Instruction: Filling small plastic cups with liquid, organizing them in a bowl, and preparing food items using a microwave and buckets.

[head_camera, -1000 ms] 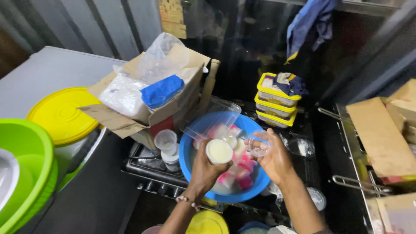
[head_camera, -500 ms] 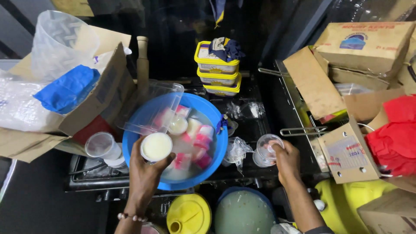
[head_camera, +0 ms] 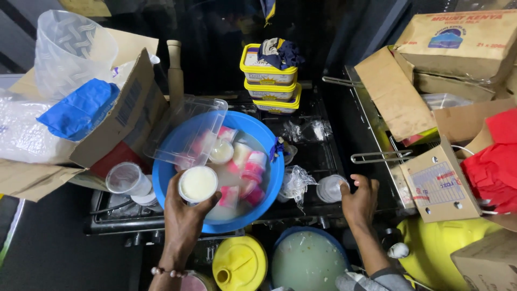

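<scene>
A black stove top carries a blue basin and stacked yellow tubs.

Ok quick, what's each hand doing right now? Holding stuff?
Left hand: closed around a small cup of white liquid over the blue basin.
Right hand: fingers open, touching a clear plastic cup on the stove, not gripping it.
</scene>
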